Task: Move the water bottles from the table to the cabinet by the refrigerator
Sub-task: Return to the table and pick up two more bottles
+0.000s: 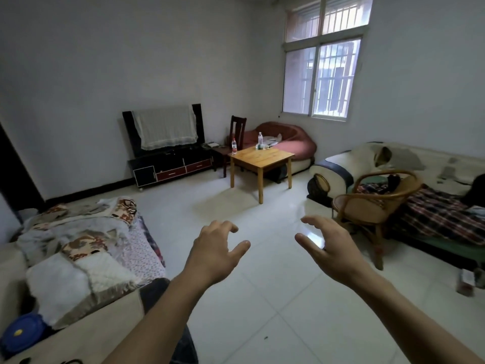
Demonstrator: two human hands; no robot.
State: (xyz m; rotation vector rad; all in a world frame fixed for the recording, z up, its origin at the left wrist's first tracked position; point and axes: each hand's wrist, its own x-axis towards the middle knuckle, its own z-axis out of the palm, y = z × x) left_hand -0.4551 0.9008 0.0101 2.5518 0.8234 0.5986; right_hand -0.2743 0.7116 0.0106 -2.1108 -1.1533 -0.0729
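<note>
Both hands, the left hand (214, 252) and the right hand (329, 246), hang wide and empty over the pale tiled floor (262, 298), well apart from the two clear plastic water bottles. The red-labelled bottle (234, 146) and the plain bottle (260, 138) stand upright at the far edge of the square wooden tabletop (265, 156). They look light, smooth and squashy, so I would grip each mid-body, below the cap.

The wooden table (262, 155) stands mid-room. On it, one water bottle (234, 146) stands at its left corner and another bottle (260, 138) at its far edge. Left of it sits the TV stand (172, 166); behind it, a chair (237, 128); right of it, a rattan chair (372, 203).
</note>
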